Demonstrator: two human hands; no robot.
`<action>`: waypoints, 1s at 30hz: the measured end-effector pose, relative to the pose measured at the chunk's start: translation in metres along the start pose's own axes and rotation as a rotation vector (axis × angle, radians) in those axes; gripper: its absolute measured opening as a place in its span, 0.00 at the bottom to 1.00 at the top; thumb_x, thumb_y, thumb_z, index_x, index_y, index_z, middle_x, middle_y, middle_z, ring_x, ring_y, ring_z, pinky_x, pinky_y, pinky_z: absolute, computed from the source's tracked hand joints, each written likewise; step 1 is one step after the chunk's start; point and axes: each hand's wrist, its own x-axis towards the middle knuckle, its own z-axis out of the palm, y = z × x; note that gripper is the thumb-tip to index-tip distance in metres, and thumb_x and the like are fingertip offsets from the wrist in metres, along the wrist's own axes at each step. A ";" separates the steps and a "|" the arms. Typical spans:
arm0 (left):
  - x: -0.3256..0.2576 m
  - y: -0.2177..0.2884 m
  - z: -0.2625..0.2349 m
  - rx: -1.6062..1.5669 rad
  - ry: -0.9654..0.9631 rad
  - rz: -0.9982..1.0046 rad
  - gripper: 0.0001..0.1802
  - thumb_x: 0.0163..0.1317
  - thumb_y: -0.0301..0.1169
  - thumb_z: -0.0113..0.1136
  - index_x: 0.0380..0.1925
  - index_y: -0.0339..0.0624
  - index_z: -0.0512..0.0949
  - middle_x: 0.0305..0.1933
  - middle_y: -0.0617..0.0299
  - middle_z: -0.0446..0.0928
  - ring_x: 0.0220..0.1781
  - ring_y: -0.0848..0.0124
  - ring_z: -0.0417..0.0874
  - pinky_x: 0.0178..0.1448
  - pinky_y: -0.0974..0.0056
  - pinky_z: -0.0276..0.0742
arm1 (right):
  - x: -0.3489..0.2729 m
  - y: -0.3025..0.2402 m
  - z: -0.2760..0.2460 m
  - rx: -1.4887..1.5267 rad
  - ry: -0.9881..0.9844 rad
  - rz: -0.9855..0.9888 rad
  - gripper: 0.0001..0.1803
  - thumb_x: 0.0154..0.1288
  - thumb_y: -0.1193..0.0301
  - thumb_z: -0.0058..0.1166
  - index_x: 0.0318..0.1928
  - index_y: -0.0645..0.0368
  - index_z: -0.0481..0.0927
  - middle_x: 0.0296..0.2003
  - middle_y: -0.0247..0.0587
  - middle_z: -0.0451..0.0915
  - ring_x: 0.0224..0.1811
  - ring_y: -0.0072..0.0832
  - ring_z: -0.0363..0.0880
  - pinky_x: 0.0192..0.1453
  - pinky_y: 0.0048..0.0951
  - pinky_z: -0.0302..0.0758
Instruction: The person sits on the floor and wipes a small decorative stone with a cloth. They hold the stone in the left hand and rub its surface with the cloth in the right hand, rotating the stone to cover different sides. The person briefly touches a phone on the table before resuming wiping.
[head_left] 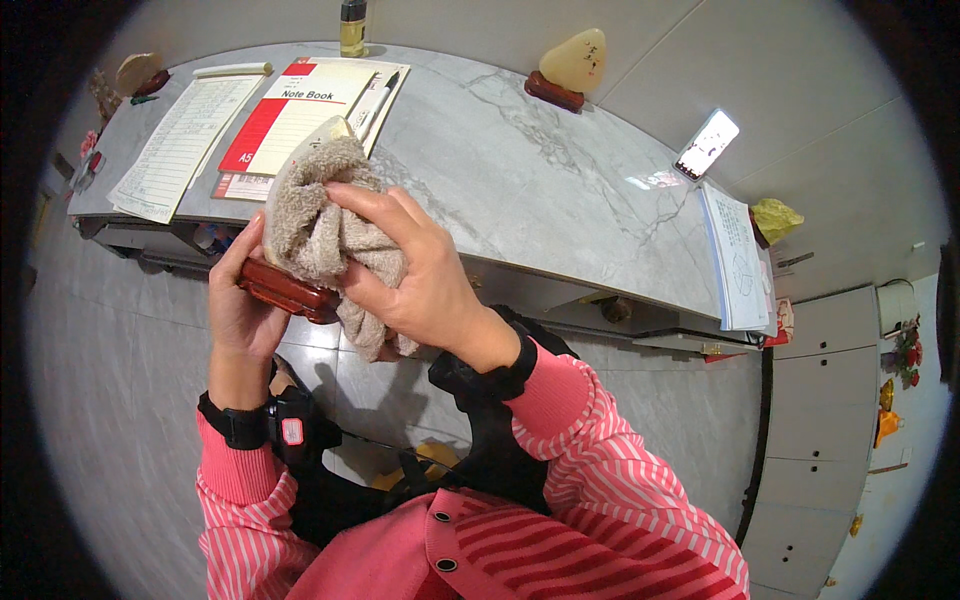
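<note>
My left hand (238,305) grips the dark red wooden base (290,290) of a pale stone ornament, held up in front of my chest. Only the ornament's cream top (330,130) shows above a beige towel (320,225) that wraps the rest. My right hand (410,265) is closed over the towel and presses it against the ornament from the right side. Both wrists wear black bands over pink striped sleeves.
A grey marble desk (540,170) curves behind my hands. On it lie a red and cream notebook (295,115) with a pen, a printed sheet (180,145), a second stone ornament on a wooden base (572,68), a lit phone (707,143), a paper stack (735,260) and a small bottle (352,28).
</note>
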 end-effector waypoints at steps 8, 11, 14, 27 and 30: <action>0.000 -0.010 0.013 -0.019 0.042 -0.125 0.22 0.72 0.35 0.45 0.61 0.33 0.68 0.59 0.51 0.76 0.60 0.62 0.77 0.66 0.56 0.70 | 0.010 0.015 -0.006 0.007 0.225 -0.045 0.28 0.55 0.71 0.58 0.59 0.58 0.73 0.47 0.52 0.77 0.48 0.44 0.79 0.55 0.35 0.74; -0.004 -0.015 0.019 0.070 0.046 -0.147 0.24 0.71 0.35 0.46 0.63 0.33 0.66 0.61 0.51 0.74 0.61 0.63 0.76 0.67 0.58 0.69 | 0.011 0.021 -0.014 0.144 0.259 0.172 0.22 0.65 0.68 0.54 0.58 0.64 0.72 0.49 0.47 0.79 0.51 0.29 0.77 0.56 0.31 0.72; -0.006 -0.019 0.023 0.115 0.044 -0.145 0.25 0.70 0.35 0.47 0.64 0.32 0.66 0.61 0.51 0.74 0.61 0.63 0.76 0.67 0.60 0.69 | 0.013 0.026 -0.014 0.391 0.317 0.238 0.21 0.68 0.67 0.53 0.57 0.65 0.72 0.48 0.42 0.79 0.49 0.24 0.75 0.56 0.29 0.72; 0.005 -0.012 0.009 0.230 0.204 0.160 0.22 0.69 0.34 0.50 0.59 0.32 0.71 0.58 0.55 0.76 0.59 0.66 0.76 0.64 0.62 0.69 | 0.001 0.028 0.012 0.310 0.144 0.350 0.22 0.73 0.60 0.49 0.54 0.67 0.73 0.44 0.44 0.80 0.47 0.28 0.76 0.55 0.32 0.71; 0.006 -0.006 0.006 0.245 0.231 0.185 0.22 0.69 0.35 0.50 0.58 0.33 0.72 0.57 0.55 0.76 0.59 0.66 0.77 0.64 0.62 0.69 | -0.001 0.022 0.014 0.298 0.063 0.360 0.22 0.72 0.61 0.49 0.56 0.67 0.71 0.47 0.43 0.79 0.50 0.28 0.74 0.58 0.31 0.69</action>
